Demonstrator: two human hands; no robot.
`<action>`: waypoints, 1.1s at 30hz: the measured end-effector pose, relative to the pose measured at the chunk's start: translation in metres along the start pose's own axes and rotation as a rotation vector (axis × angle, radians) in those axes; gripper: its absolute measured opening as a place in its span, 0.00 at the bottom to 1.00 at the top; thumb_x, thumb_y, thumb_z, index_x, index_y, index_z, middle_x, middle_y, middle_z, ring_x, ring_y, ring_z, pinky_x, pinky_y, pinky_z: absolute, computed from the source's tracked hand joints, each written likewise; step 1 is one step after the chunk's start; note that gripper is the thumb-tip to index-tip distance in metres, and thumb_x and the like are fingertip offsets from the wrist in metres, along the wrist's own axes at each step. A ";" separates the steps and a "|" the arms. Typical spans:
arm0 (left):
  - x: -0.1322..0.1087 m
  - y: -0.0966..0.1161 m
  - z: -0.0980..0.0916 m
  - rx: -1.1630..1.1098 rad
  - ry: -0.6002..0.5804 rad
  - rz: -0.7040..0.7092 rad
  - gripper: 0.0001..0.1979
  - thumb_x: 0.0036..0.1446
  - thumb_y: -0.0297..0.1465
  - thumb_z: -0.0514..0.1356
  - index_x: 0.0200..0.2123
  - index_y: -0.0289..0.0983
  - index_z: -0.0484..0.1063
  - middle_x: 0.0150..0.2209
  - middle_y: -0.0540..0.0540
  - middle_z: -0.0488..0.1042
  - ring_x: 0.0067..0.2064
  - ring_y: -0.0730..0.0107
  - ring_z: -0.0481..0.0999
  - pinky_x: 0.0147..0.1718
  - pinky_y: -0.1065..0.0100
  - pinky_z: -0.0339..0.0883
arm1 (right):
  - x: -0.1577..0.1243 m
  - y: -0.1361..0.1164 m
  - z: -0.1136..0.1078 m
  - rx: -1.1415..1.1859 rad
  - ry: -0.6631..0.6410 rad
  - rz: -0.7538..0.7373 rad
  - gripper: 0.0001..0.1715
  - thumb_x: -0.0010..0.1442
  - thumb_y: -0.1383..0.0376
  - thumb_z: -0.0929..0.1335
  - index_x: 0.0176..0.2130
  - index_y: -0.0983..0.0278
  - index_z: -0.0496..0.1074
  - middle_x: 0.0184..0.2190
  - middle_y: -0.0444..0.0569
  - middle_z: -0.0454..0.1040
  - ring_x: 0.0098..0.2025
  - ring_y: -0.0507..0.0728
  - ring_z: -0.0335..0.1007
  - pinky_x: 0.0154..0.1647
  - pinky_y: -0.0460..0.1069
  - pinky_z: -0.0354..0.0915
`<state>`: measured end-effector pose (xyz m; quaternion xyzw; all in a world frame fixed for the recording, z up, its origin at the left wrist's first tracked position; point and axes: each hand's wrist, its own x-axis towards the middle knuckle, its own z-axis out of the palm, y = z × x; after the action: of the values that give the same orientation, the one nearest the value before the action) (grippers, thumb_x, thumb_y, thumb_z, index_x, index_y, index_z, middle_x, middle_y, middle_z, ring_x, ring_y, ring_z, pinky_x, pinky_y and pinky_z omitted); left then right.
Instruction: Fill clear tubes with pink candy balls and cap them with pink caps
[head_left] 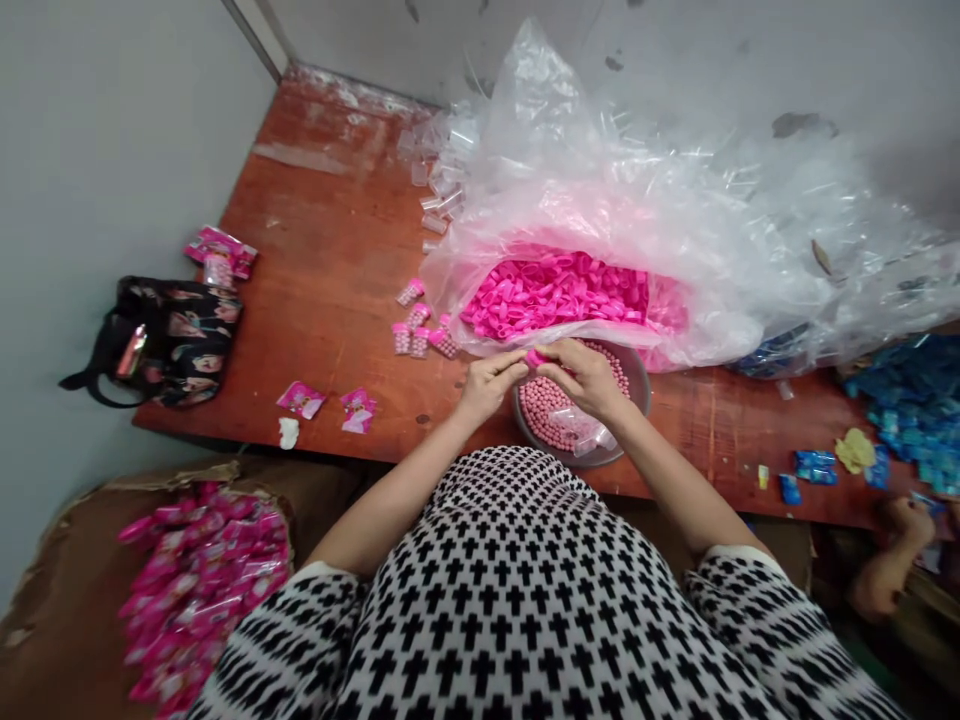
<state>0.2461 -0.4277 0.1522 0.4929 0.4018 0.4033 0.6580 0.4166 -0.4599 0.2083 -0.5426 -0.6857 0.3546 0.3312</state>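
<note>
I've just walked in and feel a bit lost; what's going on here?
A person holds a small pink piece in the fingertips of the left hand and right hand, near the far edge of a gray bowl of pink beads. Beyond, a plastic bag lies open on loose pink pieces.

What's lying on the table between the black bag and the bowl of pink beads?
The head view shows two pink packets and a white scrap nearer the bag, then pink-capped tubes nearer the bowl.
</note>
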 end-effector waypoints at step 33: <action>-0.022 -0.022 -0.013 0.304 -0.016 -0.042 0.17 0.53 0.39 0.61 0.43 0.37 0.77 0.45 0.44 0.77 0.47 0.60 0.75 0.52 0.60 0.67 | -0.043 0.051 0.037 0.800 -0.138 0.498 0.28 0.59 0.46 0.62 0.53 0.57 0.64 0.52 0.51 0.69 0.51 0.56 0.66 0.51 0.56 0.63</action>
<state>0.2291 -0.4476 0.1307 0.5815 0.4632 0.3200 0.5873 0.4203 -0.4981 0.1424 -0.4956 -0.3647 0.6946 0.3727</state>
